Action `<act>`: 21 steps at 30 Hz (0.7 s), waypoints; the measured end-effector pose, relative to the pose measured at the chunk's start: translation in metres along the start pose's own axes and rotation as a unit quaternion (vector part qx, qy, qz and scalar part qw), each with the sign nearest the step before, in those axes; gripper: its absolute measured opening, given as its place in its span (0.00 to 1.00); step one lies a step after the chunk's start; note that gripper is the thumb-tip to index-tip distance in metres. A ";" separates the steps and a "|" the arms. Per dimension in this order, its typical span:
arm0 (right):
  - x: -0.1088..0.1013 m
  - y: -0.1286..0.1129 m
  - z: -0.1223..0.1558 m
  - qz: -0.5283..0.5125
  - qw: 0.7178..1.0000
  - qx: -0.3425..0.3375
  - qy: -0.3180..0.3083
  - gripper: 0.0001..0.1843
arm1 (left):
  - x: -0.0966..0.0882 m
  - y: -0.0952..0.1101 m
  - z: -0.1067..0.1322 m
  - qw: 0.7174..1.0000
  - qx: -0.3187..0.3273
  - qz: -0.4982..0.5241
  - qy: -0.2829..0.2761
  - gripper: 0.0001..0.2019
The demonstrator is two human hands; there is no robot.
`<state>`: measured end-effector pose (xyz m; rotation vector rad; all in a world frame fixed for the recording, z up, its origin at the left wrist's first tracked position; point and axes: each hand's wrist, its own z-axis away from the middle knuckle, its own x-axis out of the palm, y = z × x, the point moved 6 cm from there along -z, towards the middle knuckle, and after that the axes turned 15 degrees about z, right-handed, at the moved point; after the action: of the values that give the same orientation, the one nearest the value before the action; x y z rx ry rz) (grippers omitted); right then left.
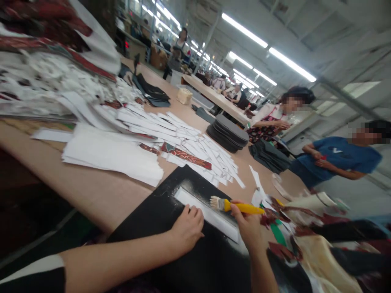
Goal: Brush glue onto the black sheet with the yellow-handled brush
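A black board point(159, 219) lies on the tan table point(100, 195) right in front of the person, and everything else is placed from it. On the board rests a narrow white strip point(207, 213), its long axis running from the board's upper left down toward its lower right.

The left hand point(187, 228) presses down on the board at the strip's near edge, fingers curled together with the tips touching the strip. The right hand point(249, 224) sits at the strip's lower-right end, its fingers clamped round the yellow handle of a small brush point(236, 206). The brush lies nearly level; its handle points right, away from the board, and its pale bristles point left and touch the strip about midway along.

Beyond the board's far edge, white paper strips point(189, 142) spread in a fan, with one patterned red strip point(186, 155) among them. Right of the board lies a heap of red, cream and green pieces point(293, 228), too blurred to tell apart. Further off past the board stand stacks of dark grey pieces point(227, 132). Two other people point(336, 156) sit at the table's far side.
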<state>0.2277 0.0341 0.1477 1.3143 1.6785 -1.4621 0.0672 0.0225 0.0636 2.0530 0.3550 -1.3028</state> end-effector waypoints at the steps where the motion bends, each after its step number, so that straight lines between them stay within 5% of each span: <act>1: 0.016 -0.024 -0.009 -0.032 0.999 -0.032 -0.027 0.19 | 0.003 0.000 -0.001 1.000 -0.004 0.004 -0.011 0.23; 5: 0.073 -0.105 -0.032 -0.094 0.965 -0.172 -0.177 0.12 | 0.008 -0.002 -0.001 1.000 -0.006 0.015 -0.022 0.22; 8: 0.093 -0.132 -0.045 -0.026 0.943 -0.240 -0.229 0.08 | 0.010 -0.003 0.002 1.000 0.005 0.016 -0.007 0.22; 11: 0.087 -0.139 -0.057 0.040 0.953 -0.266 -0.136 0.09 | 0.014 -0.003 0.003 1.000 0.015 0.020 0.004 0.22; 15: 0.092 -0.145 -0.051 0.061 0.939 -0.279 -0.190 0.11 | 0.016 -0.005 0.002 1.000 0.014 0.019 0.008 0.22; 19: 0.088 -0.148 -0.052 0.110 0.952 -0.257 -0.121 0.12 | 0.012 -0.005 0.002 1.000 0.007 0.029 -0.003 0.21; 21: 0.089 -0.136 -0.052 0.082 0.961 -0.225 -0.140 0.13 | 0.011 -0.005 0.001 0.999 0.002 0.033 -0.009 0.21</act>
<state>0.0808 0.1201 0.1394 0.9238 1.5537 -1.0315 0.0687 0.0242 0.0519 2.0374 0.2732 -1.2828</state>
